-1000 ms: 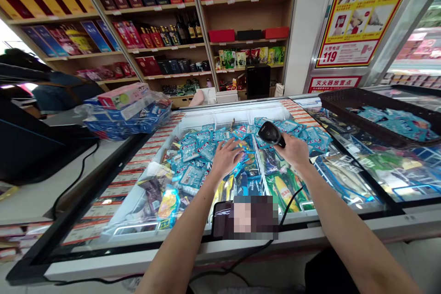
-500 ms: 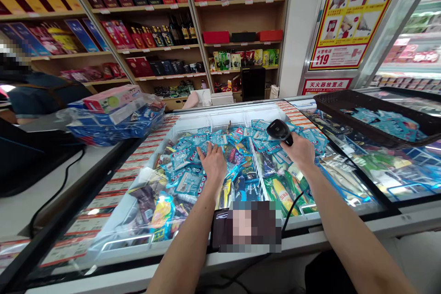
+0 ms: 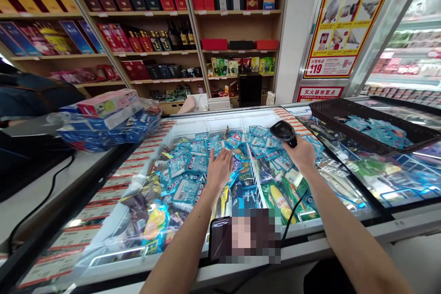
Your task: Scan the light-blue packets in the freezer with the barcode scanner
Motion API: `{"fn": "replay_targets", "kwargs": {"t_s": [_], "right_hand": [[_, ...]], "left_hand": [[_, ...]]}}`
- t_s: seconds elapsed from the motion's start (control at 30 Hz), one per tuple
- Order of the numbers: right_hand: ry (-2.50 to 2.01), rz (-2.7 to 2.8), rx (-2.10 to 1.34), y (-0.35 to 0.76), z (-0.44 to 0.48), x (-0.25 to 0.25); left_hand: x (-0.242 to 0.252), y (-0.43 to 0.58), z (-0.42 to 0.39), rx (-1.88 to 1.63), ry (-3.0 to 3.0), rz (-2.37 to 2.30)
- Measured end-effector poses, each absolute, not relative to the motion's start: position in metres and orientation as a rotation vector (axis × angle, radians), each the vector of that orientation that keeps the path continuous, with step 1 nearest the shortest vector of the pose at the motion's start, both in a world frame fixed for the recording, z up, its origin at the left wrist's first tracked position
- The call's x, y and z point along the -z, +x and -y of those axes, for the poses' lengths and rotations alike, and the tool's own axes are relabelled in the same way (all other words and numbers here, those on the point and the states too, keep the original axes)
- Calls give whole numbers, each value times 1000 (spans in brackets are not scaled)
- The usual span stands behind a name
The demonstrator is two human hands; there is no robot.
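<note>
"Two bare hands in the head view. What has just changed?"

"The left hand [image 3: 219,170] has shifted rightward, so more blue packets [image 3: 186,190] left of centre show uncovered. The scanner [image 3: 283,132], in the right hand [image 3: 301,154], has drifted further right of the white divider [image 3: 253,172]."

"And the grips?"

"Left fingers slightly spread, palm down, nothing visibly pinched; whether the tips touch a packet, I can't tell. Right fingers wrap the scanner's handle."

"Where are the packets?"

"Mid-frame, scattered either side of the divider, with others in the dark basket [image 3: 375,146] at the right edge. On the glass or beneath it, I can't tell."

"Meaning for the work?"

"My judgement: the left hand is among the packets with none taken up, the scanner held close by."
</note>
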State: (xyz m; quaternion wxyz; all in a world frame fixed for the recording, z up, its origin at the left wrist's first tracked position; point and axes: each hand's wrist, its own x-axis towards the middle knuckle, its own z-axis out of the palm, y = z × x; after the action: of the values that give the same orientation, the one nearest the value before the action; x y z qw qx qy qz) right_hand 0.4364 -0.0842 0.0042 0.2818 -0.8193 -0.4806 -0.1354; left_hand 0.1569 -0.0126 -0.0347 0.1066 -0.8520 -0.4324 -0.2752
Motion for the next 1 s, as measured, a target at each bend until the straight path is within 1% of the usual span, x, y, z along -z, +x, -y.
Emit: {"fn": "replay_targets", "kwargs": {"t_s": [0.2,0.5,0.6,0.73,0.87,1.0], "right_hand": [[-2124,1268,384,455,78,-24],[-1967,1214,116,481,84,-2],[-1916,1180,101,481,83,0],[-1918,1183,100,474,80,0],[-1958,1221,111,465,76,3],[-1966,1205,127,465,72,6]], "left_hand": [[35,157,12,851,-2374,1368],[24,167,7,780,-2626,1078],[17,188,-14,809,-2739,1113],[7,233,-58,839,-2948,1288],[10,275,-103,688,-3066,1455],[22,296,-132,493,-3037,1537]]}}
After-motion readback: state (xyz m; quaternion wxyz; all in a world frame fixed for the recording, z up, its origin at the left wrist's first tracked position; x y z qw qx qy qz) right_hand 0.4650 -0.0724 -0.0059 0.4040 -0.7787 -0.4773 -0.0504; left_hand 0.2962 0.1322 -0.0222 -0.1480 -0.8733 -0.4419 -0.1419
